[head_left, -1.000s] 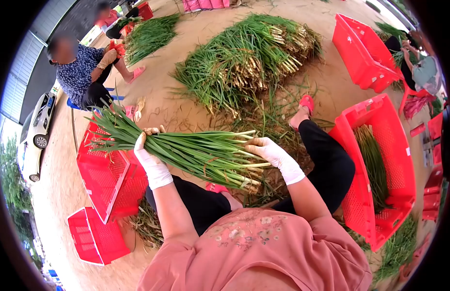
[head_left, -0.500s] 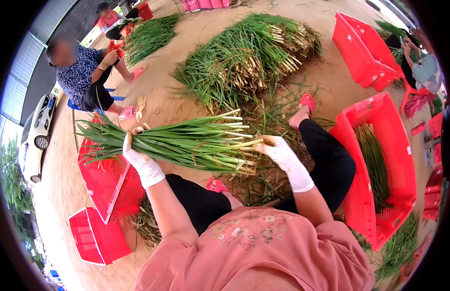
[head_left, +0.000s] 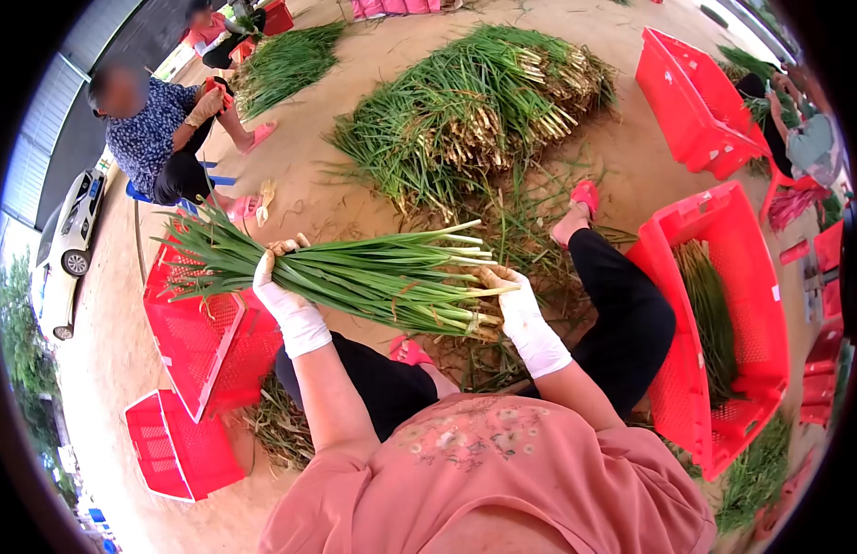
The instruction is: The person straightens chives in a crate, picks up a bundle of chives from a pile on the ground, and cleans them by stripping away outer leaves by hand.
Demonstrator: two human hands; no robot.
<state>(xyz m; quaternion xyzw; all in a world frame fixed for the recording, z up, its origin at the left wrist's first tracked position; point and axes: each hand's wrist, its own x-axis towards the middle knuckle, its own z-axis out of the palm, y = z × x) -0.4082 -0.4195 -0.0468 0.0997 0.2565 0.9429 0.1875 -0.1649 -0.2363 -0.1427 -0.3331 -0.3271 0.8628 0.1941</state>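
A long bunch of garlic chives lies crosswise in front of me, green leaves to the left and pale root ends to the right. My left hand, in a white glove with the fingers exposed, is closed around the leafy part. Fingers of my right hand, gloved the same way, are bent round the pale stalk ends; part of their grip is hidden. One stalk pokes out past the others at the upper right of the bunch.
Ahead lies a large heap of chives. A red crate holding chives stands by my right leg; more red crates are on the left. A seated person works at the upper left. Trimmings litter the ground between my feet.
Both hands and the bunch have shifted slightly, the left one to the right. My right hand has moved lower and closed further round the stalk ends.
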